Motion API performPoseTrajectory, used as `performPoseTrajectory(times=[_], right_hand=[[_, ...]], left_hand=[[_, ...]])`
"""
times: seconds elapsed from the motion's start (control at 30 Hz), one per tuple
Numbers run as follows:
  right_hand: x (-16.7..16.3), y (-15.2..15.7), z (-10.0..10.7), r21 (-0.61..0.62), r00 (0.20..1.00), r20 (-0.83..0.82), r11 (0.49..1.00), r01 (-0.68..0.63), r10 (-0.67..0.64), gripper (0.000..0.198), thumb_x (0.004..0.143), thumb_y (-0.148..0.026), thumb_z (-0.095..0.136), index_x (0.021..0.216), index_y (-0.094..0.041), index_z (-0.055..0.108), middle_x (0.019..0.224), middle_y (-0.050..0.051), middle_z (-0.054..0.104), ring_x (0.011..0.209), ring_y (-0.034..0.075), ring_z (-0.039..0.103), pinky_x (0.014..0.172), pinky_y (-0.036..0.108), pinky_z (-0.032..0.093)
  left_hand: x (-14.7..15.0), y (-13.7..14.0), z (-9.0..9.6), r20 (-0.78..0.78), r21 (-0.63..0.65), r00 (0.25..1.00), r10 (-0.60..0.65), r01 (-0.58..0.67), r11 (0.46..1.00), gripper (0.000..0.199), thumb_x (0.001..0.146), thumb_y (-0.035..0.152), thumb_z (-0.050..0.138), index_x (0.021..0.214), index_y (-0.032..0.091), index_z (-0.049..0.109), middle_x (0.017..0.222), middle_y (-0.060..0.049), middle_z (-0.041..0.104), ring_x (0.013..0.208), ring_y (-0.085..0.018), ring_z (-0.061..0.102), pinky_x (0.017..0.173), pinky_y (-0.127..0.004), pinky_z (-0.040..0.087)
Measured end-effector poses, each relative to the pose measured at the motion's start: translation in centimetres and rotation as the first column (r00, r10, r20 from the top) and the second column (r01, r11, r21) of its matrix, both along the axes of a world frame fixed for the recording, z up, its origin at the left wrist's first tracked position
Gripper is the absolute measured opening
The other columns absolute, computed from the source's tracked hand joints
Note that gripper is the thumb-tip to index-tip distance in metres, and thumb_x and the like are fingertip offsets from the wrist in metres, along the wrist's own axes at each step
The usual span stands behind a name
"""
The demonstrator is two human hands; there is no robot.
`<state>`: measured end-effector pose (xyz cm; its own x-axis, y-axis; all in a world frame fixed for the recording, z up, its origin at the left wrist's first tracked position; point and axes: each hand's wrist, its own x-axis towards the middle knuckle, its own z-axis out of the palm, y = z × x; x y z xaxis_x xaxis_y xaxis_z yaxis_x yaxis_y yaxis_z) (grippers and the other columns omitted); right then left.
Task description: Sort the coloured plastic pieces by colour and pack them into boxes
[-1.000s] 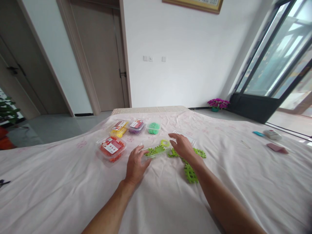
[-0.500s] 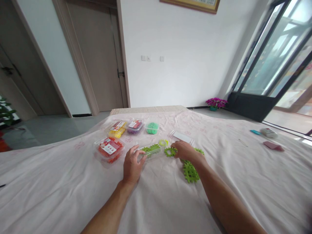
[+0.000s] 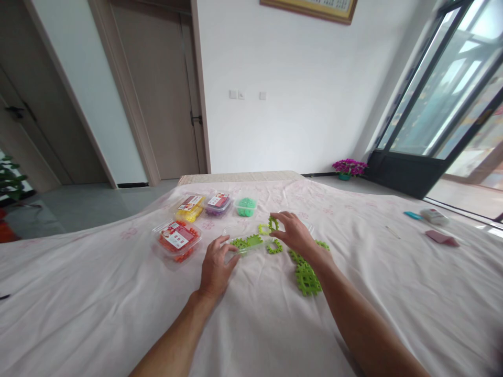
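My left hand (image 3: 217,264) grips the near left edge of a clear plastic box (image 3: 251,251) lying on the cloth, thumb and fingers closed on its rim. Flat green toothed building pieces (image 3: 254,240) lie in the box. Between the thumb and fingertips of my right hand (image 3: 294,233), a green square ring piece (image 3: 271,224) is held upright just off the box's right end. Below it on the cloth lies another green ring piece (image 3: 279,248), and a yellow-green ring piece (image 3: 261,230) is just beyond. Under my right forearm, a heap of green lattice pieces (image 3: 308,280) is partly hidden.
Closed clear boxes of orange (image 3: 178,238), yellow (image 3: 190,207) and purple pieces (image 3: 218,203) stand to the left. A box of mint-green pieces (image 3: 246,206) stands behind. A pink folded item (image 3: 442,238) and a blue item (image 3: 412,215) lie far right on the wrinkled cloth (image 3: 251,324).
My right hand has lifted a green ring piece off the cloth, raising it slightly. The pieces inside the box look shifted. My left hand stays on the box.
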<state>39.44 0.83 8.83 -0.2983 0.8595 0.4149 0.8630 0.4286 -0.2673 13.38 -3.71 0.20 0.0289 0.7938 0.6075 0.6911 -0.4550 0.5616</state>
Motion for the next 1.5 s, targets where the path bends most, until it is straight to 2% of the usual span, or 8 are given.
performPoseTrajectory(times=[0.17, 0.4, 0.63, 0.8, 0.93, 1.1, 1.33, 1.5], right_hand=[[-1.6, -0.4, -0.4, 0.028, 0.987, -0.082, 0.991, -0.134, 0.136, 0.057, 0.076, -0.027, 0.075, 0.13, -0.024, 0.058, 0.12, 0.009, 0.063, 0.111, 0.025, 0.054, 0.095, 0.037, 0.042], [-2.5, -0.3, -1.5, -0.052, 0.983, -0.015, 0.982, -0.183, 0.182, 0.053, 0.072, -0.023, 0.077, 0.123, -0.019, 0.064, 0.115, 0.009, 0.066, 0.11, 0.025, 0.056, 0.095, 0.036, 0.043], [-1.0, -0.2, -0.3, -0.058, 0.999, -0.048, 0.998, -0.003, 0.0, 0.041, 0.081, -0.019, 0.062, 0.122, -0.021, 0.064, 0.118, 0.008, 0.066, 0.11, 0.022, 0.057, 0.096, 0.032, 0.041], [0.8, 0.2, -0.6, -0.239, 0.978, 0.145, 0.954, 0.179, -0.148, 0.048, 0.079, -0.021, 0.06, 0.127, -0.019, 0.061, 0.119, 0.011, 0.065, 0.108, 0.025, 0.06, 0.091, 0.032, 0.043], [0.8, 0.3, -1.5, -0.349, 0.954, 0.299, 0.928, 0.132, -0.023, 0.053, 0.072, -0.023, 0.07, 0.125, -0.019, 0.064, 0.118, 0.011, 0.066, 0.109, 0.026, 0.059, 0.091, 0.031, 0.042], [0.2, 0.2, -2.3, -0.336, 0.946, 0.314, 0.942, 0.028, 0.084, 0.049, 0.066, -0.018, 0.077, 0.114, -0.021, 0.07, 0.113, 0.011, 0.067, 0.107, 0.026, 0.06, 0.09, 0.029, 0.042], [1.3, 0.6, -3.3, -0.335, 0.952, 0.304, 0.935, 0.121, -0.014, 0.047, 0.066, -0.031, 0.079, 0.111, -0.02, 0.07, 0.107, 0.01, 0.065, 0.097, 0.026, 0.063, 0.079, 0.029, 0.043], [1.5, 0.4, -1.5, -0.23, 0.937, 0.234, 0.922, 0.313, -0.26, 0.042, 0.076, -0.033, 0.071, 0.115, -0.019, 0.063, 0.109, 0.011, 0.061, 0.088, 0.023, 0.063, 0.071, 0.029, 0.041]], left_hand=[[0.2, -0.5, 0.5, -0.003, -0.029, 0.999, -0.052, 0.052, 0.998, 0.008, 0.081, 0.026, 0.068, 0.089, 0.024, 0.069, 0.124, -0.005, 0.059, 0.119, -0.024, 0.053, 0.103, -0.045, 0.044], [0.1, -0.4, 0.3, -0.044, -0.014, 0.993, -0.108, 0.107, 0.994, 0.009, 0.08, 0.027, 0.068, 0.088, 0.024, 0.068, 0.126, -0.005, 0.059, 0.122, -0.024, 0.052, 0.104, -0.045, 0.044], [0.1, -0.4, 0.2, -0.021, -0.012, 0.996, -0.088, 0.088, 0.996, 0.009, 0.082, 0.026, 0.065, 0.091, 0.024, 0.067, 0.124, -0.005, 0.06, 0.119, -0.023, 0.054, 0.103, -0.044, 0.045], [-0.3, 0.1, -0.1, -0.017, 0.056, 0.999, 0.028, -0.027, 0.998, 0.009, 0.084, 0.029, 0.063, 0.09, 0.023, 0.067, 0.119, -0.007, 0.063, 0.115, -0.024, 0.056, 0.101, -0.044, 0.045], [-0.5, 0.4, -0.4, -0.02, 0.085, 0.998, 0.055, -0.053, 0.995, 0.008, 0.083, 0.029, 0.064, 0.089, 0.023, 0.066, 0.118, -0.007, 0.063, 0.114, -0.025, 0.056, 0.1, -0.044, 0.045], [-0.5, 0.3, -0.3, -0.019, 0.092, 0.999, 0.04, -0.038, 0.995, 0.008, 0.083, 0.028, 0.064, 0.089, 0.023, 0.066, 0.117, -0.007, 0.063, 0.114, -0.025, 0.056, 0.1, -0.044, 0.046], [-0.5, 0.3, -0.2, 0.004, 0.078, 1.0, 0.021, -0.021, 0.997, 0.007, 0.083, 0.028, 0.065, 0.089, 0.024, 0.067, 0.117, -0.006, 0.063, 0.115, -0.024, 0.056, 0.101, -0.044, 0.045], [-0.5, 0.3, -0.2, 0.017, 0.056, 1.0, 0.001, -0.002, 0.998, 0.007, 0.083, 0.028, 0.066, 0.088, 0.023, 0.067, 0.118, -0.007, 0.063, 0.115, -0.024, 0.055, 0.101, -0.045, 0.044]])
